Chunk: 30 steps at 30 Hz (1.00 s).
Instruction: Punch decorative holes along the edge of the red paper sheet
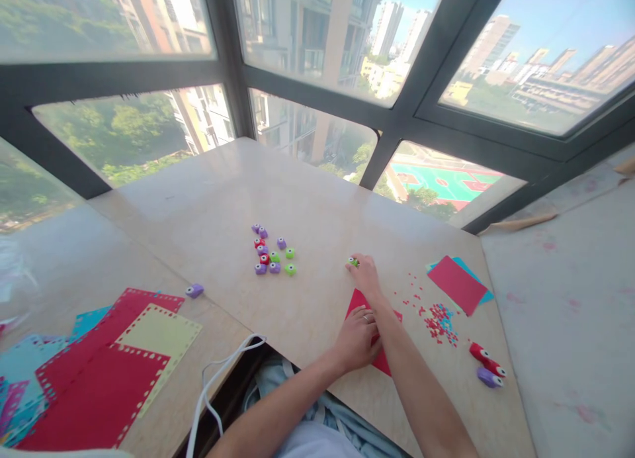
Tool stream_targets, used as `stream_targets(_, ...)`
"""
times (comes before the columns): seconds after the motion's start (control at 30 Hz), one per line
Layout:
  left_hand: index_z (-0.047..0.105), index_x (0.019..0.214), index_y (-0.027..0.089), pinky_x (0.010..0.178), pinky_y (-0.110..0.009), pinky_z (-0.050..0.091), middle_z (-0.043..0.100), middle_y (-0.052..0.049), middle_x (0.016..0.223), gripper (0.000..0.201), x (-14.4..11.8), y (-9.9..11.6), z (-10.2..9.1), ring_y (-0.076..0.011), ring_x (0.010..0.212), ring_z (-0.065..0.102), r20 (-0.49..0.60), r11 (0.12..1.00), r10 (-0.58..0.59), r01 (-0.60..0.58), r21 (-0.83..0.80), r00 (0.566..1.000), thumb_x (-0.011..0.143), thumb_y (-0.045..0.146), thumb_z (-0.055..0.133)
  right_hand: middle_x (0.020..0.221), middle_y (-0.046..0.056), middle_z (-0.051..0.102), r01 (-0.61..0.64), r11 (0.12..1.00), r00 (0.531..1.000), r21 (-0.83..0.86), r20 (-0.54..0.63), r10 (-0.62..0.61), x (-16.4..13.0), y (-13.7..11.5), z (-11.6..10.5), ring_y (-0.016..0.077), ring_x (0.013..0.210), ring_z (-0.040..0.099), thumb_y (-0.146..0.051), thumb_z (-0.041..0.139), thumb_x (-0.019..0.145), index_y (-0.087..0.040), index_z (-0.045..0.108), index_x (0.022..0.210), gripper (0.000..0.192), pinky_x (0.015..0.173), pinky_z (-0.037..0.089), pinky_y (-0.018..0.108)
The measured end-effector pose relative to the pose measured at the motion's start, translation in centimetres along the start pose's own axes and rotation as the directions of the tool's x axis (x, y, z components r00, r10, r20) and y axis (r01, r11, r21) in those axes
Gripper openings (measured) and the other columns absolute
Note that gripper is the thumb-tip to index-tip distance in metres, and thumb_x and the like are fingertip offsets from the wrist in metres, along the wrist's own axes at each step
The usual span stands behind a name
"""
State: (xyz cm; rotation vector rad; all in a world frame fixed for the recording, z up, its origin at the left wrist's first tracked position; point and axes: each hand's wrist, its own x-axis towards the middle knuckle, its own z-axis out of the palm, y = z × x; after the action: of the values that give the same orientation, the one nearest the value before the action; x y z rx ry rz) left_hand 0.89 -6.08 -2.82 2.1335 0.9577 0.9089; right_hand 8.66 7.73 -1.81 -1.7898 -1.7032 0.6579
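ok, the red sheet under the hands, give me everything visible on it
The red sheet looks like thin, matte craft paper, lying flat on the beige tabletop near its front edge, turned diagonally so one corner points away from the person. The left hand presses flat on its middle; the right forearm crosses over it, hiding much of it. The right hand sits just beyond its far corner, at a small green punch.

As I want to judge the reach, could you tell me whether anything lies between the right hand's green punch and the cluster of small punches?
Nothing visible: only bare beige tabletop separates the right hand, its small green paper punch and the cluster of purple, red and green punches.
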Motion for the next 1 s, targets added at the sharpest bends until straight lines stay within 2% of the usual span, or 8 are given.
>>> stream_targets(0.1,0.068,0.1,0.016,0.106,-0.041,0.049,0.07,-0.009,0.107,0.023,0.1,-0.2,0.2,-0.0227,0.111,0.061,-0.053,0.999,-0.011,0.008,-0.051,0.999,0.081,0.023,0.057,0.105,0.011,0.061,0.068,0.995,0.994,0.078,0.085,-0.075,0.6,-1.4,2.1,0.0211,0.089,0.062,-0.014,0.062,0.075,-0.017,0.069,0.107,0.033,0.095,0.047,0.04)
stream_targets(0.2,0.068,0.095,0.015,0.103,-0.04,0.05,0.071,-0.011,0.102,0.02,0.1,-0.2,0.3,-0.0221,0.106,0.063,-0.094,0.994,-0.044,0.034,-0.103,0.995,0.084,0.024,0.054,0.108,0.008,0.067,0.138,0.965,0.958,0.221,0.217,-0.186,0.6,-2.9,3.9,0.017,0.087,0.067,-0.013,0.064,0.072,-0.02,0.066,0.118,0.047,0.087,0.053,0.033)
stream_targets(0.27,0.068,0.094,0.015,0.101,-0.039,0.051,0.071,-0.01,0.1,0.02,0.0,-0.1,0.2,-0.0216,0.104,0.063,-0.097,0.994,-0.052,0.042,-0.106,0.994,0.084,0.023,0.053,0.111,0.009,0.069,0.137,0.897,0.919,0.419,0.284,-0.272,0.3,-3.5,4.4,0.0174,0.091,0.069,-0.021,0.066,0.074,-0.019,0.062,0.125,0.051,0.083,0.055,0.032)
stream_targets(0.33,0.07,0.093,0.015,0.1,-0.039,0.051,0.071,-0.01,0.1,0.02,-0.1,-0.1,0.2,-0.0218,0.104,0.063,-0.085,0.996,-0.042,0.036,-0.079,0.996,0.083,0.021,0.054,0.111,0.011,0.07,0.098,0.819,0.907,0.566,0.287,-0.307,-0.2,-3.4,4.1,0.0188,0.091,0.07,-0.031,0.067,0.074,-0.018,0.064,0.122,0.049,0.084,0.056,0.035)
stream_targets(0.53,0.074,0.084,0.017,0.1,-0.042,0.051,0.071,-0.008,0.093,0.017,-0.1,-0.2,0.2,-0.0214,0.101,0.062,-0.014,1.0,-0.026,0.026,-0.002,1.0,0.079,0.017,0.058,0.098,0.01,0.073,-0.051,0.811,0.983,0.583,0.175,-0.063,-2.9,-1.2,0.1,0.0199,0.083,0.069,-0.044,0.068,0.074,-0.017,0.069,0.102,0.039,0.081,0.055,0.037)
stream_targets(0.73,0.074,0.09,0.021,0.106,-0.041,0.049,0.072,-0.004,0.101,0.021,-0.1,-0.1,-0.1,-0.0172,0.105,0.063,-0.033,0.999,-0.043,0.043,-0.028,0.998,0.08,0.014,0.058,0.092,0.01,0.073,-0.111,0.767,0.988,0.632,-0.013,0.153,-8.2,3.0,-4.9,0.021,0.078,0.068,-0.051,0.072,0.074,-0.016,0.07,0.097,0.042,0.078,0.055,0.036)
stream_targets(0.83,0.074,0.092,0.022,0.11,-0.042,0.046,0.072,-0.003,0.106,0.02,-0.1,0.1,-0.4,-0.0162,0.109,0.063,-0.039,0.997,-0.07,0.069,-0.039,0.997,0.083,0.015,0.059,0.09,0.01,0.072,-0.107,0.772,0.947,0.627,-0.171,0.271,-11.4,5.4,-7.2,0.0197,0.074,0.067,-0.051,0.075,0.074,-0.015,0.07,0.097,0.043,0.074,0.055,0.035)
stream_targets(1.0,0.074,0.092,0.023,0.11,-0.044,0.047,0.072,-0.003,0.108,0.018,0.0,0.4,-1.0,-0.017,0.114,0.061,-0.003,0.995,-0.094,0.094,-0.018,0.996,0.086,0.017,0.058,0.088,0.008,0.07,-0.096,0.77,0.811,0.63,-0.399,0.427,-16.3,8.4,-10.3,0.0157,0.067,0.062,-0.05,0.074,0.075,-0.014,0.069,0.097,0.043,0.068,0.052,0.031)
